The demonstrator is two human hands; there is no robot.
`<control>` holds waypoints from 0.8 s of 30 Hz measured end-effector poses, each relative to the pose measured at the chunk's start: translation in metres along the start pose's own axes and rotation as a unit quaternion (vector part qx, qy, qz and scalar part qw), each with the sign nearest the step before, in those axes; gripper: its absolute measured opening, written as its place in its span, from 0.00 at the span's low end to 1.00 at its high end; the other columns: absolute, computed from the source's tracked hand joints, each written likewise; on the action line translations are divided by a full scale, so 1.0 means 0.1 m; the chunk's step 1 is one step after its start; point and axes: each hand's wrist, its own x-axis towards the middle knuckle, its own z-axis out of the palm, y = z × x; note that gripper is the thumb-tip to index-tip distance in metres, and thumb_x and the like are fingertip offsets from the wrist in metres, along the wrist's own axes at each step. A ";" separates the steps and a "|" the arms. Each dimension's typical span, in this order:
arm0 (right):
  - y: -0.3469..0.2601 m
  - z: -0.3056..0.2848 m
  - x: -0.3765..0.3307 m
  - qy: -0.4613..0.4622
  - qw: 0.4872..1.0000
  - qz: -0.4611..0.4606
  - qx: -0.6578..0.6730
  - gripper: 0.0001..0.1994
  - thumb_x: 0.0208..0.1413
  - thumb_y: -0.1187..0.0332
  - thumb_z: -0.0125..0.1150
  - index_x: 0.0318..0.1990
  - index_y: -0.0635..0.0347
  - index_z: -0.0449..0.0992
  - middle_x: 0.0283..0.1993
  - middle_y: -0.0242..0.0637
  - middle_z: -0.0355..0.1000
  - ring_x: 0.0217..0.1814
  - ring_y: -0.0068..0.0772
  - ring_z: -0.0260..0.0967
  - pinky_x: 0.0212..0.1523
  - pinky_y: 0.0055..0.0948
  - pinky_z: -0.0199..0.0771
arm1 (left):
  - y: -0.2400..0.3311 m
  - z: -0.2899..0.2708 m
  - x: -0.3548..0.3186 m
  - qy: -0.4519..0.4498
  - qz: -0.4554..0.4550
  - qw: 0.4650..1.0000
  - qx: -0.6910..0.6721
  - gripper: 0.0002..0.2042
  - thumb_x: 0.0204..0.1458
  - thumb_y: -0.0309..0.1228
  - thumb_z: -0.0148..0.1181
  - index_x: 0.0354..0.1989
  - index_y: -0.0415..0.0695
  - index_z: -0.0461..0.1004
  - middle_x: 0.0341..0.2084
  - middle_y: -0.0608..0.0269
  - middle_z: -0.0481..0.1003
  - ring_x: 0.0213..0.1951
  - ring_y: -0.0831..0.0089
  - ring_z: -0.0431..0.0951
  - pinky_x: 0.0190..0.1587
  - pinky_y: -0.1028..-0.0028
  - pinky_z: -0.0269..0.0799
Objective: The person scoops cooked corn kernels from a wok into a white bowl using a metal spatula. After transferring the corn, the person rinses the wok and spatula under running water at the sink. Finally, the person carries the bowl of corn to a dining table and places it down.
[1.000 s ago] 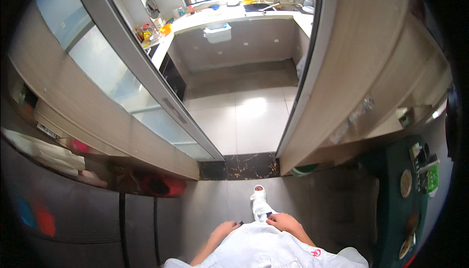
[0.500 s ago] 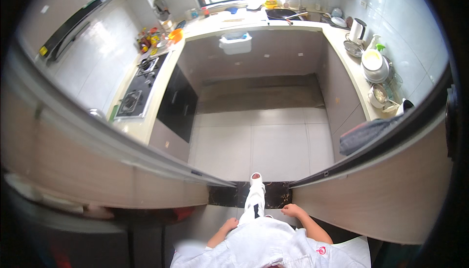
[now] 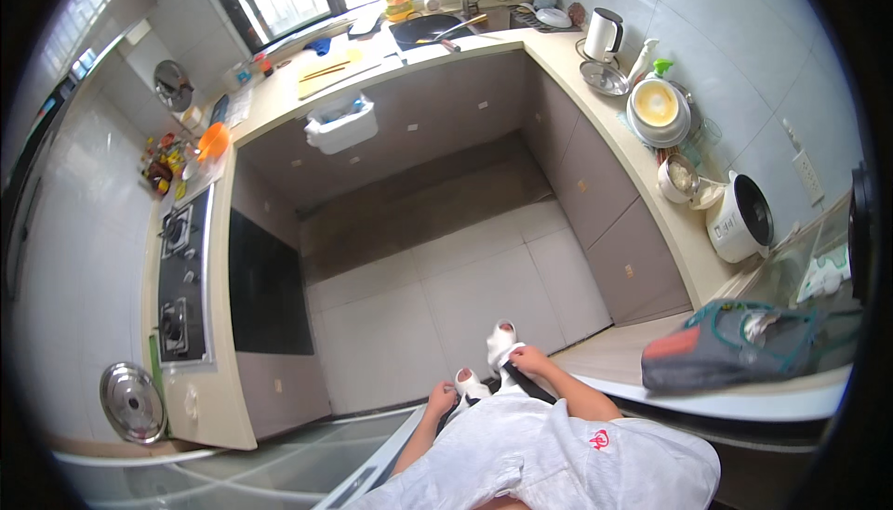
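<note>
My left hand (image 3: 441, 399) hangs beside my left leg, its fingers loosely curled, with nothing visible in it. In front of my right thigh hangs my right hand (image 3: 529, 361), closed in a loose fist and seemingly bare. Neither hand touches the counter. Nearest on the right is a grey bag (image 3: 735, 347) with green cord, lying on a white-edged ledge. To the left stands a gas stove (image 3: 183, 273) with two burners, and a round metal lid (image 3: 133, 403) leans by it.
Counters run round three sides. A black wok (image 3: 426, 30) sits at the sink under the window. On the right counter stand a white kettle (image 3: 605, 34), a rice cooker (image 3: 741, 217) and a pot (image 3: 677, 178). A white bin (image 3: 342, 129) hangs from the far cabinets.
I have walked forward through the doorway into the kitchen. The view has turned to the right, and both my feet now show. The rice cooker and the whole bag have come into sight.
</note>
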 end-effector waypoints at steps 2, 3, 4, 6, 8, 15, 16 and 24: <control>-0.08 0.09 0.33 -0.080 0.997 0.008 0.004 0.17 0.52 0.57 0.53 0.40 0.59 0.79 0.39 0.43 0.77 0.40 0.39 0.75 0.44 0.35 0.73 | -0.12 0.05 0.36 -0.038 0.025 0.999 0.018 0.15 0.45 0.30 0.58 0.42 0.38 0.73 0.30 0.50 0.78 0.34 0.66 0.78 0.39 0.69 0.73; -0.19 0.08 0.46 -0.124 0.989 -0.020 -0.077 0.19 0.51 0.53 0.53 0.41 0.57 0.79 0.41 0.42 0.77 0.43 0.38 0.74 0.47 0.36 0.71 | -0.14 0.05 0.49 -0.036 0.028 0.997 0.067 0.17 0.43 0.30 0.60 0.43 0.39 0.73 0.34 0.49 0.77 0.39 0.64 0.78 0.42 0.69 0.73; -0.24 -0.02 0.59 -0.189 0.976 -0.036 -0.100 0.21 0.49 0.51 0.53 0.42 0.56 0.79 0.42 0.41 0.77 0.45 0.38 0.73 0.49 0.37 0.70 | -0.11 0.03 0.69 -0.061 0.018 0.991 0.118 0.17 0.42 0.32 0.61 0.42 0.39 0.74 0.37 0.50 0.77 0.41 0.63 0.78 0.44 0.67 0.72; -0.22 -0.29 0.98 -0.287 0.947 -0.074 -0.121 0.20 0.49 0.52 0.54 0.41 0.57 0.79 0.42 0.40 0.76 0.45 0.36 0.73 0.49 0.36 0.70 | 0.04 -0.18 1.08 -0.030 0.001 0.992 0.126 0.16 0.43 0.34 0.60 0.41 0.42 0.75 0.37 0.49 0.77 0.41 0.62 0.78 0.45 0.67 0.72; 0.10 -0.61 1.66 -0.163 0.973 -0.163 -0.018 0.15 0.52 0.58 0.55 0.40 0.58 0.79 0.37 0.38 0.77 0.36 0.33 0.74 0.38 0.32 0.73 | 0.41 -0.29 1.39 -0.017 -0.013 0.989 0.144 0.15 0.44 0.36 0.58 0.39 0.44 0.77 0.38 0.49 0.77 0.41 0.60 0.78 0.45 0.66 0.72; -0.30 -2.37 2.80 0.009 0.965 0.170 0.199 0.12 0.53 0.60 0.53 0.34 0.58 0.76 0.24 0.35 0.75 0.23 0.24 0.72 0.24 0.24 0.68 | 2.32 -0.89 2.11 0.103 0.076 0.987 0.094 0.10 0.51 0.27 0.49 0.38 0.42 0.75 0.25 0.54 0.77 0.29 0.68 0.78 0.33 0.69 0.72; -0.26 -2.49 2.84 -0.014 0.960 0.214 0.180 0.12 0.53 0.59 0.53 0.34 0.58 0.76 0.24 0.35 0.75 0.23 0.24 0.72 0.24 0.23 0.68 | 2.57 -0.93 2.13 0.121 0.085 0.986 0.081 0.09 0.51 0.26 0.49 0.38 0.41 0.75 0.24 0.55 0.77 0.27 0.71 0.77 0.30 0.71 0.71; -0.90 -2.67 3.59 -0.070 0.912 0.287 0.283 0.12 0.54 0.60 0.52 0.39 0.57 0.73 0.28 0.37 0.76 0.26 0.28 0.75 0.26 0.28 0.76 | 3.22 -1.39 2.89 0.093 0.042 0.990 0.100 0.13 0.51 0.36 0.53 0.39 0.42 0.74 0.32 0.48 0.77 0.36 0.63 0.77 0.40 0.66 0.71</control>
